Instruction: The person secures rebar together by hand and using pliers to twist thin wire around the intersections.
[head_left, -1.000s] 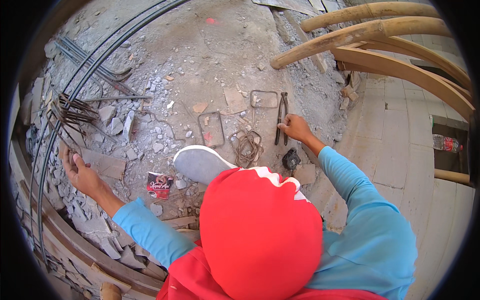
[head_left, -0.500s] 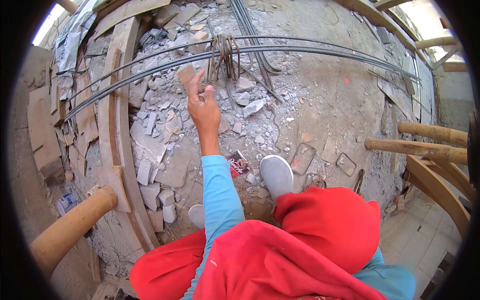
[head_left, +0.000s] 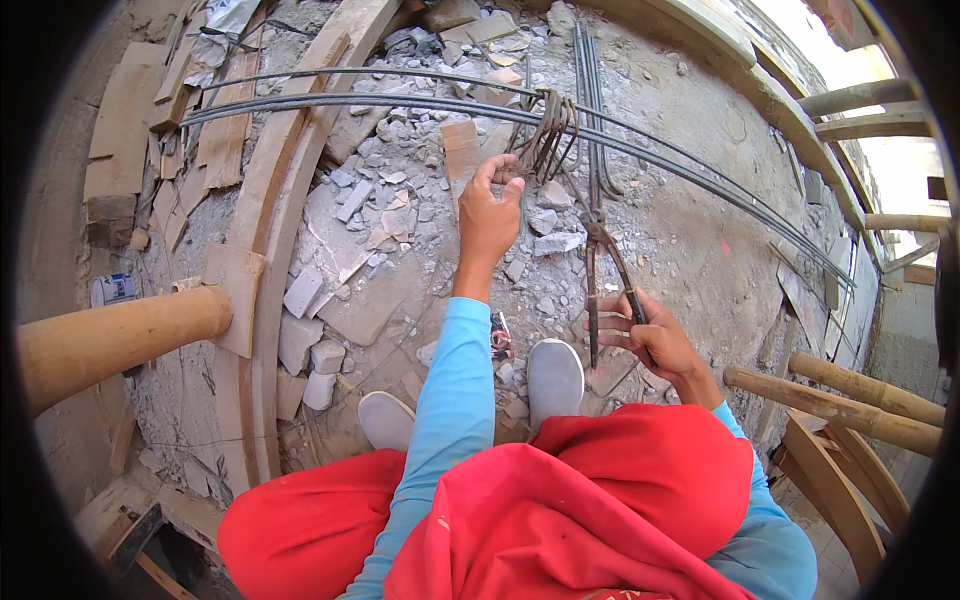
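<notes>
My right hand [head_left: 660, 340] grips the dark handles of long pincers [head_left: 621, 262], some of its fingers reaching across between them. The pincers' jaws point away from me, beside the lower ends of the thin steel bars. Ahead on the left, my left hand [head_left: 490, 225] has its fingers curled towards the thumb. Whatever lies between its fingertips is too small to make out. Just beyond it, a cluster of bent rusty rebar stirrups [head_left: 550, 130] hangs around long steel rods [head_left: 400, 100], which run crosswise above the rubble.
Broken concrete [head_left: 360, 205] and a flat brown tile piece [head_left: 461, 150] cover the ground ahead. Wooden planks [head_left: 275, 220] and a thick bamboo pole [head_left: 130, 325] stand at left. More bamboo poles [head_left: 830, 405] jut in from the right. A crumpled packet [head_left: 500, 338] lies near my shoes.
My right hand has come into view with the pincers, which lay on the ground at right before. My left hand is now closer to the stirrups, its fingers more curled. The view has shifted.
</notes>
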